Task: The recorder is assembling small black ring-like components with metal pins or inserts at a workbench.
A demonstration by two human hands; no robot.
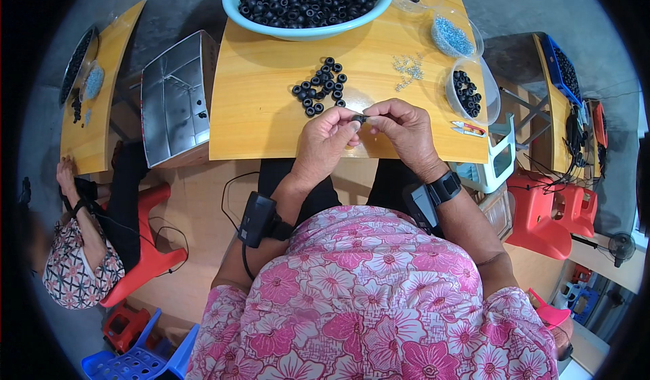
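Black ring (pixel 357 118), a small one, sits pinched between both hands just above the near edge of the counter (pixel 257 116), about in the middle of that edge. The left hand (pixel 328 139) has its fingers curled in tight and its fingertips closed on the ring from the left. The right hand (pixel 399 128) is curled too, and its thumb and first finger hold the ring from the right, so the two hands touch at the ring. It is too small to tell if something else is held with it. A loose pile of black rings (pixel 321 86) lies on the counter just beyond the hands, near the middle. A big light blue bowl (pixel 233 6) full of the same black rings stands at the far edge. A little heap of tiny clear bits (pixel 408 67) lies to the right of the pile. Near the right edge there is a clear tub with black rings (pixel 467 92) in it, and behind it, toward the far right corner, a clear tub with blue-grey bits (pixel 452 38). Small red-handled snips (pixel 468 129) lie at the near right corner. Each wrist wears a black band with a small black box. Off to the left, another person sits on a red stool (pixel 152 258) at another wooden counter (pixel 101 95), well apart from the hands.
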